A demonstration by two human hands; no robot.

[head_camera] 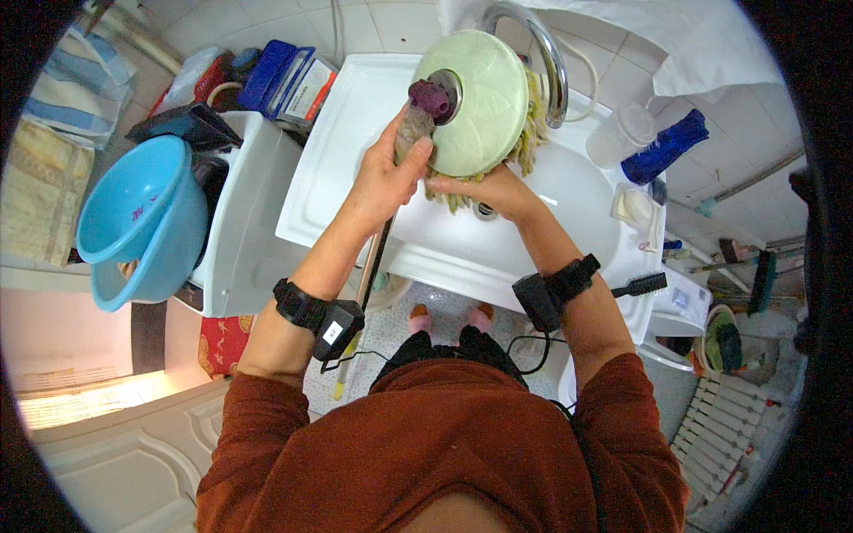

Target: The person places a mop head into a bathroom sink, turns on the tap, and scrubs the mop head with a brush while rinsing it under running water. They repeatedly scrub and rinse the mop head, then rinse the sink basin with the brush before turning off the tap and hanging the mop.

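Note:
A round pale-green plastic mop head (476,100) is held tilted over a white washbasin (573,206). Yellow-green mop strands (533,130) hang out from behind its rim. My left hand (386,176) is closed around the mop's neck, at a translucent sleeve (413,133) just below a purple fitting (430,98). The mop's metal pole (373,266) runs from there down past the basin's front edge. My right hand (500,190) grips strands at the lower rim, its fingers partly hidden behind the disc. Under the hands, the basin's drain (485,211) shows.
A chrome faucet (556,73) arches behind the mop head. On the basin's right side are a clear plastic cup (620,136), a dark blue bottle (666,146), a soap dish (636,206) and a hairbrush (643,285). Light-blue basins (143,206) stand on a white appliance (250,220) at left.

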